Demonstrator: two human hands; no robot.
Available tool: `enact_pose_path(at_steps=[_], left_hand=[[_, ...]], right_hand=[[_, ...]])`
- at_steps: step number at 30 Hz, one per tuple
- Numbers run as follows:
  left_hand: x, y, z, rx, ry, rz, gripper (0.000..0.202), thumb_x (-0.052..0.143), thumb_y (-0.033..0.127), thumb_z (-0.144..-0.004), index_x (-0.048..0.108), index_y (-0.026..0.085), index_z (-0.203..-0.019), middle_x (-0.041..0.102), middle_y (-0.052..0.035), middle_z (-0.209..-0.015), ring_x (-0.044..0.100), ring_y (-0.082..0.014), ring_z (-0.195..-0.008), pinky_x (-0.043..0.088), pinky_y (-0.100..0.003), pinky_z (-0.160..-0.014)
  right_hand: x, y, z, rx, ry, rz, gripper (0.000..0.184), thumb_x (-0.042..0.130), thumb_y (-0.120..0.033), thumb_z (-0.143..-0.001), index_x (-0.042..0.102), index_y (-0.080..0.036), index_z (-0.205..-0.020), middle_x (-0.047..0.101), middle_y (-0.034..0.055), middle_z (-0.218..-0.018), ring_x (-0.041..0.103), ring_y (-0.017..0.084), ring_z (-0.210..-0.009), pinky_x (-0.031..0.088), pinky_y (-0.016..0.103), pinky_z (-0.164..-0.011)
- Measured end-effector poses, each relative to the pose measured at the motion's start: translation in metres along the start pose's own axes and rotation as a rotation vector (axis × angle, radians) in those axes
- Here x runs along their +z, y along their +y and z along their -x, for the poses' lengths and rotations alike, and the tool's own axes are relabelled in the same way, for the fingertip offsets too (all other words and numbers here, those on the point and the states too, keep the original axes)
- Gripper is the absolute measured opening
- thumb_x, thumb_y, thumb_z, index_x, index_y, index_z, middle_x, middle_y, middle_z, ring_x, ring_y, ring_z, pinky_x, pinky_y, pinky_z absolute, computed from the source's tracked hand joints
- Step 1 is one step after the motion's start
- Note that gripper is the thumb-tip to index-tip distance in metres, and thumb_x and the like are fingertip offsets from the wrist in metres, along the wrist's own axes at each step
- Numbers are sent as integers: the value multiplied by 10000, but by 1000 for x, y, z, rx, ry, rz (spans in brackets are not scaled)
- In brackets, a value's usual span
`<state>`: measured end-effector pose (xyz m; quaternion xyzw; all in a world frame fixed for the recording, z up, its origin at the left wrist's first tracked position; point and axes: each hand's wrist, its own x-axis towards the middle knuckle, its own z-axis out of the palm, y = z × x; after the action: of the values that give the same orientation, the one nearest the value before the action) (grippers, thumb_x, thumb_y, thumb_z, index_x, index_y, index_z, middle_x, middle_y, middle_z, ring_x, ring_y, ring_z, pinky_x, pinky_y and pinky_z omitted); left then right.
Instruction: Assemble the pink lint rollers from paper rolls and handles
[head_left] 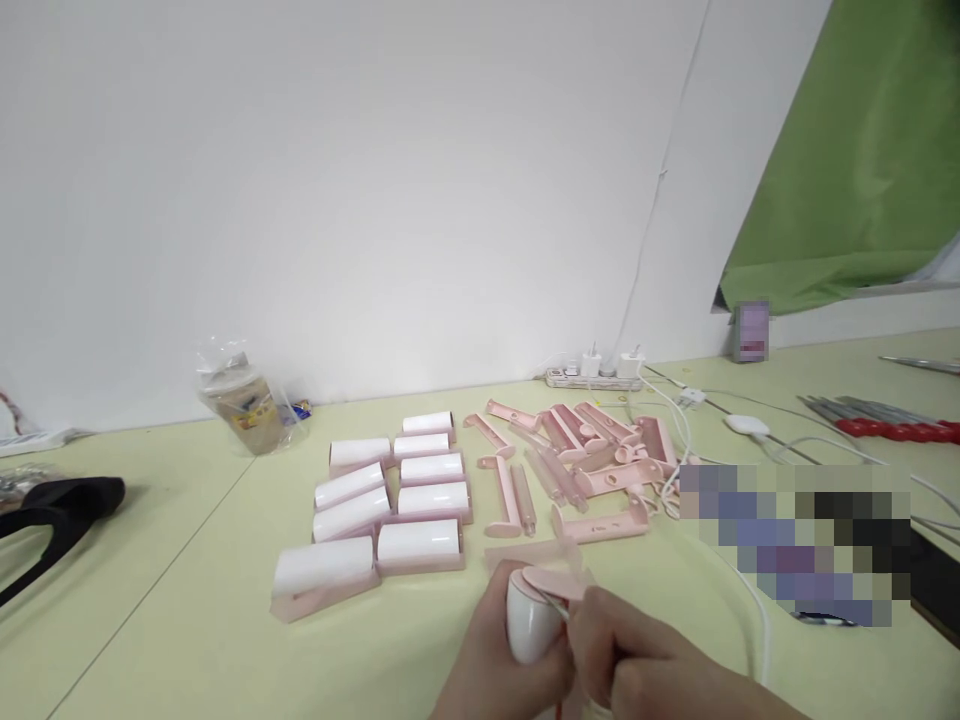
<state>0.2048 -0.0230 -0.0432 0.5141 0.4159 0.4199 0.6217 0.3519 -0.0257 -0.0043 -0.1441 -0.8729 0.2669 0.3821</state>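
Observation:
My left hand (pixel 499 650) is wrapped round a white roll (pixel 529 625) near the front edge of the table. A pink end piece (pixel 551 582) lies against the roll's top. My right hand (pixel 626 650) is closed beside it, with a thin metal tool (pixel 555 604) reaching from its fingers to the gap between roll and end piece. The tool's kind is hidden by the fingers. Just beyond my hands lie loose pink holder frames (pixel 604 522) and translucent pink tubes (pixel 527 500). To the left, several white rolls in pink holders (pixel 421 545) form two columns.
A power strip (pixel 592 380) with plugged-in chargers stands against the wall, and white cables (pixel 754 590) trail to the right. Red-handled tools (pixel 892 428) lie far right. A bagged cup (pixel 251 410) stands back left, near a black handle-like object (pixel 67 505). Part of the right side is pixelated.

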Motion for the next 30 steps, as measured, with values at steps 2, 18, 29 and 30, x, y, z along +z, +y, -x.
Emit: enact_pose_path(at_steps=[2, 18, 29, 30], left_hand=[[-1, -2, -1, 9, 2, 22, 306, 684, 218, -559, 504, 168, -802, 527, 20, -675, 460, -121, -635, 358, -197, -566], [20, 23, -45, 5, 281, 42, 344, 724, 165, -534, 450, 182, -741, 529, 46, -600, 495, -100, -539, 394, -189, -486], [18, 36, -104, 9, 313, 507, 364, 699, 385, -623, 464, 172, -802, 567, 20, -635, 564, -100, -507, 481, -211, -495], [18, 36, -104, 20, 320, 484, 376, 687, 418, -630, 458, 176, -806, 566, 24, -625, 559, -99, -494, 475, -209, -486]], right_hand=[[4, 5, -4, -105, -24, 61, 411, 157, -404, -929, 325, -199, -615, 424, -9, -612, 452, 92, -542, 394, 174, -474], [-7, 25, -6, -340, -66, 641, 423, 242, -202, -893, 414, -200, -507, 435, -9, -486, 339, 121, -454, 310, 242, -448], [-56, 93, 13, 190, 355, 754, 250, 378, -276, -892, 517, -178, -709, 516, 40, -692, 484, 149, -659, 370, 264, -580], [-53, 101, 16, 211, 390, 750, 280, 364, -269, -896, 501, -177, -669, 500, 36, -660, 471, 148, -643, 357, 264, -573]])
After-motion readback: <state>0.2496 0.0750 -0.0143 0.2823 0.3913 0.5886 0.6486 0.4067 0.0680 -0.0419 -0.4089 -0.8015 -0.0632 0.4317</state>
